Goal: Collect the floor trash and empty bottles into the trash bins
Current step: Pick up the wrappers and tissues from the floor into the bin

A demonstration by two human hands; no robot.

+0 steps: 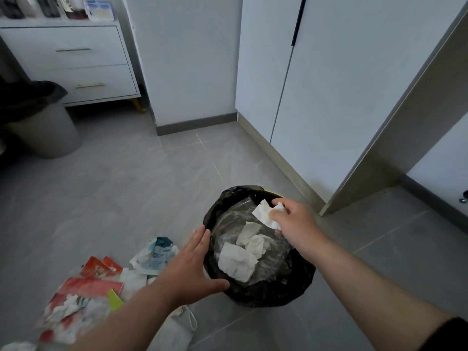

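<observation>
A small round trash bin [298, 287] lined with a black bag stands on the grey floor in front of me. Several crumpled white tissues [238, 262] and clear plastic lie inside it. My right hand [293, 224] hovers over the bin's far right rim, shut on a crumpled white tissue [266, 214]. My left hand [195, 264] grips the bin's left rim, fingers spread along the bag. A pile of floor trash [83, 300] lies at the lower left: red and white wrappers, a blue and white packet [157, 254], more tissues.
A second, larger grey bin [50, 133] with a dark bag stands at the far left beside a white drawer unit [76, 64]. White cabinet doors [329, 84] and a wall corner close off the back. A slanted beige panel [395, 127] rises at right.
</observation>
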